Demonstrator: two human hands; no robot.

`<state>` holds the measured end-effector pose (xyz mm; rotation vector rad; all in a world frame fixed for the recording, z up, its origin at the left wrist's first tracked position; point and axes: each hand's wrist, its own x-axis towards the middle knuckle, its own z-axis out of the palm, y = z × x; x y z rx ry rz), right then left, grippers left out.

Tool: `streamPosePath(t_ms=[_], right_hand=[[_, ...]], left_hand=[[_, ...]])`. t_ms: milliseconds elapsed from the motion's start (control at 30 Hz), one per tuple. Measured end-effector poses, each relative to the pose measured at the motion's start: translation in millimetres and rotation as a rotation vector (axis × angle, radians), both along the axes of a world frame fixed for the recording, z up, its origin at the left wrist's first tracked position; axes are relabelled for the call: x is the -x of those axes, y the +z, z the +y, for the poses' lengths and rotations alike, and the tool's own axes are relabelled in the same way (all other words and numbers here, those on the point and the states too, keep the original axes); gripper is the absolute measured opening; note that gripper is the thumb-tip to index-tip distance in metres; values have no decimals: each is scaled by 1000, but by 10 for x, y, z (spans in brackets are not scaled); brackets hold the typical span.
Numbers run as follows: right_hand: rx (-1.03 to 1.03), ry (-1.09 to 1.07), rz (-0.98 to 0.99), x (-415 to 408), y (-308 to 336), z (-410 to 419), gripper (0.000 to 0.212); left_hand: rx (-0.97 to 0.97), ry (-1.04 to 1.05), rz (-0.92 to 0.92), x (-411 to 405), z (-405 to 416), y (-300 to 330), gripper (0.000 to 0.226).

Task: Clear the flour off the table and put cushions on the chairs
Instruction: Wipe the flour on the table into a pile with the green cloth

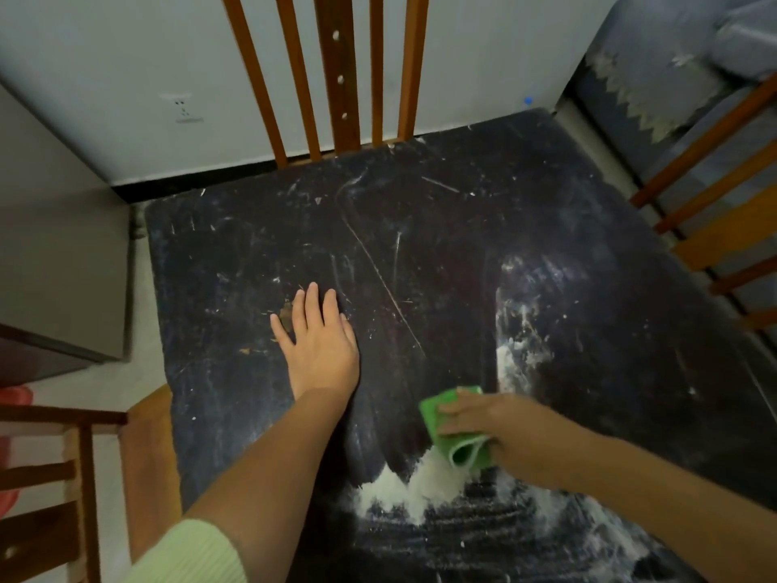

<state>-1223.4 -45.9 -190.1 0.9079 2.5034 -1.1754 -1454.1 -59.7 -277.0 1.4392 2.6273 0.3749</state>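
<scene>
cloth [456,431] half hidden under right hand [508,435]

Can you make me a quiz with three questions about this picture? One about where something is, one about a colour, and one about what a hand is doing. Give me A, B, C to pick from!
1. Where is the biggest pile of flour?
A. At the near edge of the table, just below the cloth
B. On the seat of the chair
C. At the far edge, by the wall

2. What colour is the cloth?
A. Red
B. Green
C. Blue

3. What is the left hand doing?
A. Holding a cushion
B. Squeezing the cloth
C. Lying flat on the table, fingers straight

Answers:
1 A: the white heap sits right under the cloth, close to the person.
2 B: the folded cloth under the right hand is bright green.
3 C: its palm rests on the dark tabletop and holds nothing.
</scene>
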Motion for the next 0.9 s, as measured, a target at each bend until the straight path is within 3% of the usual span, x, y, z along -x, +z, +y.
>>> streamPosePath(t_ms=[67, 200, 267, 400, 567, 667, 733, 833, 900], right_hand=[[7, 37, -22, 77, 135, 313, 32], [-364, -388, 57, 243, 64, 1534, 39], [-440, -460, -44, 207, -74, 1880, 40], [-408, -363, -139, 150, -204, 1537, 42], [-137, -136, -137, -60, -28, 332, 29], [45, -3, -153, -111, 141, 287, 26], [-103, -93, -98, -102, 162, 724, 27], [-372, -434, 10, -97, 68, 1507, 41], [-428, -494, -82, -133, -95, 1767, 43]], left_hand=[[2, 3, 1, 1, -8, 3, 44], [-2, 1, 4, 13, -7, -7, 44], [-4, 0, 6, 11, -5, -17, 44], [-4, 0, -4, 17, -4, -13, 44], [-11, 4, -17, 4, -3, -8, 43], [-3, 5, -8, -1, -3, 1, 43], [4, 2, -8, 9, -7, 9, 44], [-1, 2, -2, 8, -14, 4, 44], [-7, 3, 2, 8, -18, -1, 43]])
